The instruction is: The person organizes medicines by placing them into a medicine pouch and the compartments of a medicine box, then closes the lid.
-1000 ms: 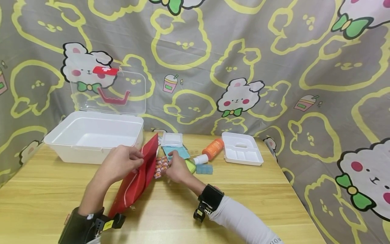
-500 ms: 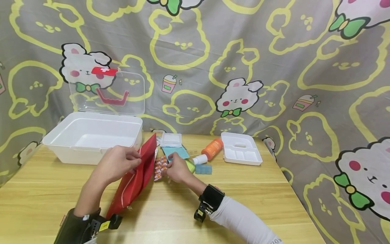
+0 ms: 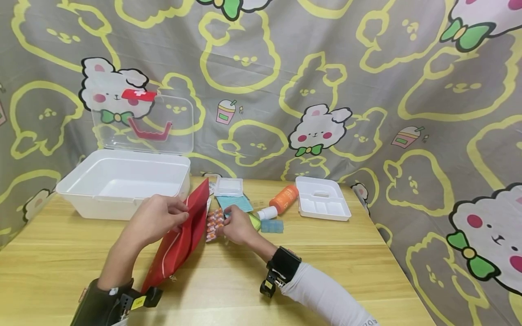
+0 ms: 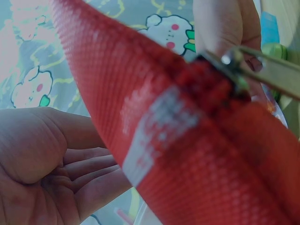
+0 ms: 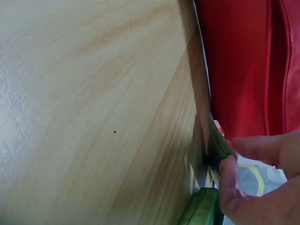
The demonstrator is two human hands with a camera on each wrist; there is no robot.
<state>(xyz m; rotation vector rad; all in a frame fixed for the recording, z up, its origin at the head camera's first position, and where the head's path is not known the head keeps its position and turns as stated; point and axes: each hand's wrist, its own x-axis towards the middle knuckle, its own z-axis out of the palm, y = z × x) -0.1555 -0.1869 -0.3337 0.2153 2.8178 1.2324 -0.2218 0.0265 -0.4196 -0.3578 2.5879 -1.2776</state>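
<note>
Orange-dotted, the blister pack (image 3: 215,224) was pinched tight in the right hand (image 3: 238,226), just beside the red pouch (image 3: 178,251) that the left hand (image 3: 156,219) gripped. Almost nothing had shifted over the last second; the pack remained outside.

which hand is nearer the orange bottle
Right. The right hand is a little left of the orange bottle, pinching the pill pack; the left hand is farther left, holding the red pouch.

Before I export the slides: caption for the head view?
Left hand holds a red pouch while the right hand pinches a blister pack beside it.
</note>
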